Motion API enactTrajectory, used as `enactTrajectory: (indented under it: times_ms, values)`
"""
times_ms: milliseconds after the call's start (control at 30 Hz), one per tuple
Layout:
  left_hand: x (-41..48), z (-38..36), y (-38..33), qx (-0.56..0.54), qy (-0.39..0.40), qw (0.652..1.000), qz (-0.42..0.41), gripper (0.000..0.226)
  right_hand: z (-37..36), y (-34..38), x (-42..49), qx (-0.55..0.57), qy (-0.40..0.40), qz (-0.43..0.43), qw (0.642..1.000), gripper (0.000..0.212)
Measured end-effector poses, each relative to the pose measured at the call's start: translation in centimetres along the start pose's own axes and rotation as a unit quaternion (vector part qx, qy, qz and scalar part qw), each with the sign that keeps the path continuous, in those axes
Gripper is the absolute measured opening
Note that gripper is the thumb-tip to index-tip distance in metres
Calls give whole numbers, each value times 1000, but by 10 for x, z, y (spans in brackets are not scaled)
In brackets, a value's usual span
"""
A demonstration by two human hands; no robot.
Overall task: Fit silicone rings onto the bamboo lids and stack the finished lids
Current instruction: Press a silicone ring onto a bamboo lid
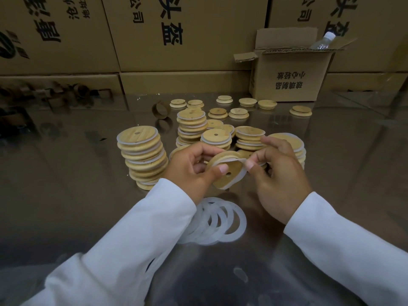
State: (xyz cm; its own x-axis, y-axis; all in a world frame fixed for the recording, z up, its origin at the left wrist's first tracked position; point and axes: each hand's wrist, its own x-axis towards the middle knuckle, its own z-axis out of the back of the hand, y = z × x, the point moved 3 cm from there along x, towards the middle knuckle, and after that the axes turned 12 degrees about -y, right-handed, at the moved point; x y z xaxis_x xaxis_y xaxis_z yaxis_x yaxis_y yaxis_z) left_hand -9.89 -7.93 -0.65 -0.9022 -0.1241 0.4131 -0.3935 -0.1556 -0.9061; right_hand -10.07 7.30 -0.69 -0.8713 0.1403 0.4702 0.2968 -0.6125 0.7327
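Note:
My left hand [194,171] grips a round bamboo lid [231,173] with a small centre hole, thumb pressed on its face. A white silicone ring [239,176] is partly stretched around the lid's rim, and my right hand [278,173] pinches that ring at the lid's upper right edge. Several loose silicone rings [220,221] lie overlapping on the table just below my hands. A tall leaning stack of ringed lids [143,155] stands left of my hands. Shorter stacks of ringed lids [192,127] stand behind them.
Several bare bamboo lids [247,102] lie scattered on the glossy table [66,184] farther back. A cardboard tape core [161,109] stands near them. An open small carton [291,74] holding a plastic bottle [324,40] sits back right, against a wall of large cartons [176,40].

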Motion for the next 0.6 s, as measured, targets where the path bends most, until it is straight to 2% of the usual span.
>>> enactTrajectory:
  times_ms: [267,467,600]
  values:
    - [1,4,-6,-2,3,1000,-5,21,2,6,1,40,-35,15,998,25]
    - [2,4,-7,21,7,1000,-4,24,0,3,4,53,-8,-33,998,21]
    - [1,5,-3,23,9,1000,4,24,-1,0,5,73,26,-35,996,15]
